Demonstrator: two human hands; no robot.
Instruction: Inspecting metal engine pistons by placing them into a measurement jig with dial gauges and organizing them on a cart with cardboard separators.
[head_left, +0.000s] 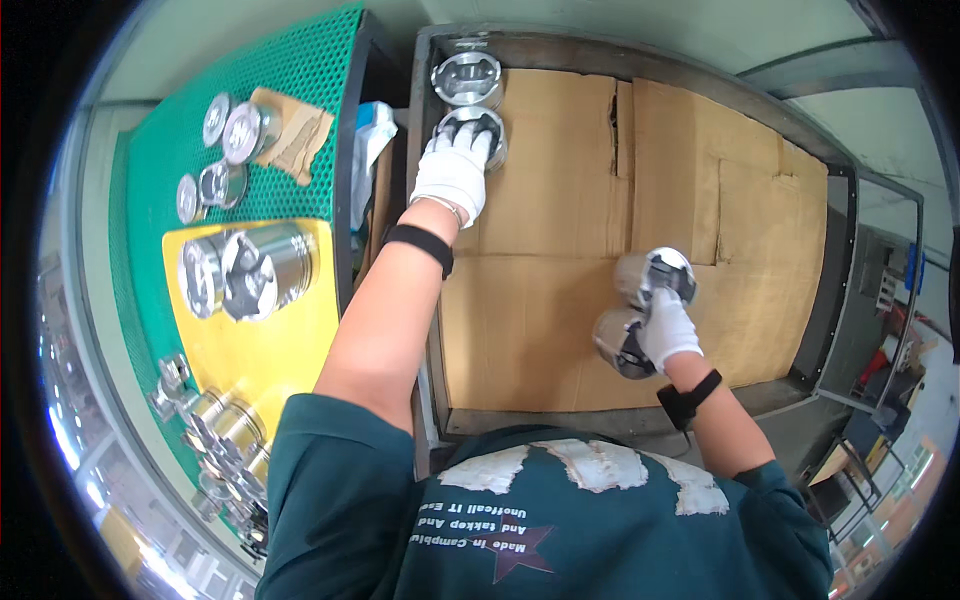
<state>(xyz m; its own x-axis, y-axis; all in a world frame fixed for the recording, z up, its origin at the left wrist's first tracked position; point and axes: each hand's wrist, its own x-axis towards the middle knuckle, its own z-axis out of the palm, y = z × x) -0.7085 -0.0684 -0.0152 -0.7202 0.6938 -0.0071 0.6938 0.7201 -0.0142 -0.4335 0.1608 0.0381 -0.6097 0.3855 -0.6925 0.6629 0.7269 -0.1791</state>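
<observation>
My left hand, in a white glove, reaches to the far left corner of the cardboard-lined tray. Its fingers dip into the hollow of a silver metal piston and grip it. Just beyond stands another piston, open side up. Toward the middle front of the tray, my gloved right hand is closed on a pair of pistons, one farther and one nearer. Both are smeared by motion, and the fingertips are partly hidden inside them.
Brown cardboard lines the metal-rimmed tray. On the left, a green perforated bench carries several round metal parts and a piece of torn cardboard. Large pistons lie on a yellow board. Metal fixtures stand nearer.
</observation>
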